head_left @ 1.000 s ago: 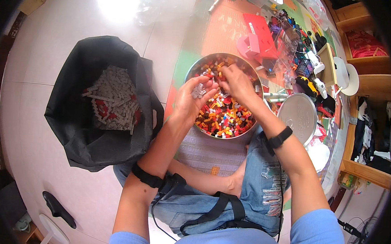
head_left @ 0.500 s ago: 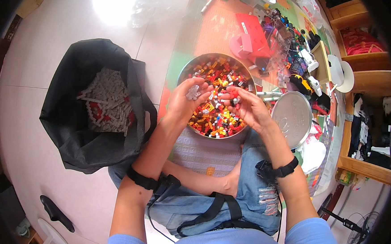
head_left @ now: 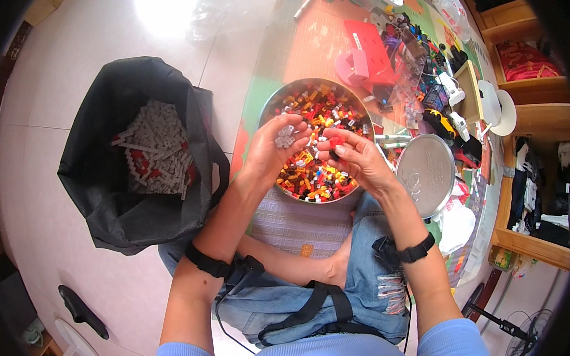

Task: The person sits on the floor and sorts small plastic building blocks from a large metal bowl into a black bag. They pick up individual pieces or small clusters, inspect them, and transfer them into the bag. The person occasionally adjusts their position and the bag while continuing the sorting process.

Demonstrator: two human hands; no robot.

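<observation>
A round metal bowl [head_left: 271, 104] full of small coloured bricks stands on the floor in front of my knees. Over its near side, my left hand [head_left: 272, 150] cups a few small grey bricks [head_left: 284, 136] in its palm. My right hand [head_left: 358, 158] is just to the right, its fingertips pinching a small red brick [head_left: 333, 142] close to my left fingers. Both hands hover over the bowl's bricks, almost touching each other.
An open black bag [head_left: 102, 173] with grey and red bricks lies on the floor at left. A round metal lid [head_left: 427, 175] rests right of the bowl. Red boxes [head_left: 364, 52], loose toys and wooden shelves [head_left: 536, 121] crowd the back right.
My right hand has drawn back from deep in the bowl to its near edge with a red brick. My left hand stays over the bowl, still holding grey bricks.
</observation>
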